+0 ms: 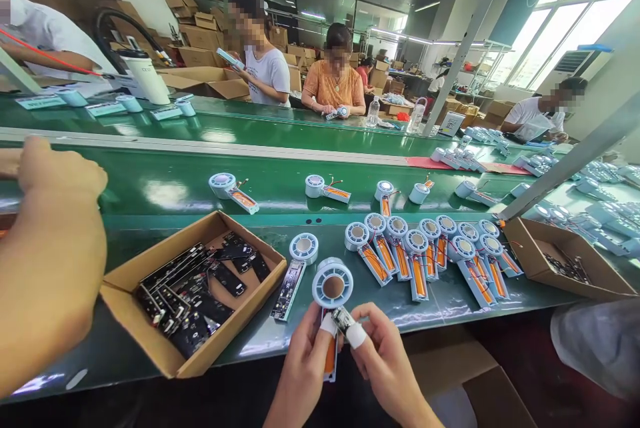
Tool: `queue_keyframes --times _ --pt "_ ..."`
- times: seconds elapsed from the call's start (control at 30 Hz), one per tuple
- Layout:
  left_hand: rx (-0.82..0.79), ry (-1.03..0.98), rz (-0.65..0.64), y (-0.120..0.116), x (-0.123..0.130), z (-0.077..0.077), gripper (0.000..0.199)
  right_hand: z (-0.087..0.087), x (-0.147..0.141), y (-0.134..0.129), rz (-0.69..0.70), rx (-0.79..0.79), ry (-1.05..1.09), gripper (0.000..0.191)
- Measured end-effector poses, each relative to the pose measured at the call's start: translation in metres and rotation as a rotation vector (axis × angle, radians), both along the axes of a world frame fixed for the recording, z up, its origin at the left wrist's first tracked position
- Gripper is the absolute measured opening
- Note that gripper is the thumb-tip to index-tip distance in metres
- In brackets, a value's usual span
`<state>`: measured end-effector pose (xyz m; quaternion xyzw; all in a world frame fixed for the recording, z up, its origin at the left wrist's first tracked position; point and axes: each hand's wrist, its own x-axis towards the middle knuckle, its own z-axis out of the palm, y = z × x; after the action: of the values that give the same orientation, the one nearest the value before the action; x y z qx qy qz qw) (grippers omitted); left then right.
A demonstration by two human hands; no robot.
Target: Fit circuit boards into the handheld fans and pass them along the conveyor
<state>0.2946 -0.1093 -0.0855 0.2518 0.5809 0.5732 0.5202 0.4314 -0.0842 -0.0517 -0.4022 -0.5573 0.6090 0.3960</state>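
At the bottom centre, my left hand (307, 355) is closed around the handle of a light-blue round-headed unit (333, 286), whose orange inside shows below the head. My right hand (383, 348) pinches a small circuit board (343, 319) against that handle, just under the head. White wraps cover the thumb tips of both hands. Left of the held unit, another blue unit (303, 248) lies on the bench with a long dark board (289, 290) along its handle. A cardboard box of black boards (187, 368) stands further left.
Many blue units with orange handles (417, 265) lie to the right, beside a second cardboard box (565, 281). More units (223, 185) rest on the green conveyor (270, 175). Another person's arm (50, 261) reaches in at the left. Several people sit beyond the conveyor.
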Motion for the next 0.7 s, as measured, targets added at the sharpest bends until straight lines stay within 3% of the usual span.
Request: queue_keyframes --times 0.1,0.2,0.3,0.4,0.57,0.7 --pt "-0.088 -0.186 -0.052 0.003 -0.001 0.011 0.047 -0.007 0.002 -0.008 -0.085 0.190 -0.057 0.025" --pt "-0.051 -0.384 -0.140 0.005 0.000 0.021 0.051 -0.024 0.009 -0.013 -0.146 0.407 -0.175 0.020" --pt "-0.055 -0.361 -0.134 0.004 0.003 0.026 0.048 -0.042 0.018 -0.019 -0.224 0.764 -0.409 0.026" --pt "-0.098 -0.333 -0.072 0.004 0.004 0.027 0.047 -0.047 0.024 -0.022 -0.283 1.048 -0.619 0.037" --pt "-0.097 -0.305 0.005 0.006 0.006 0.028 0.048 -0.037 0.016 -0.021 -0.256 1.145 -0.607 0.050" --pt "-0.083 -0.127 0.019 0.008 0.007 0.021 0.041 -0.042 0.010 -0.024 -0.270 1.009 -0.560 0.061"
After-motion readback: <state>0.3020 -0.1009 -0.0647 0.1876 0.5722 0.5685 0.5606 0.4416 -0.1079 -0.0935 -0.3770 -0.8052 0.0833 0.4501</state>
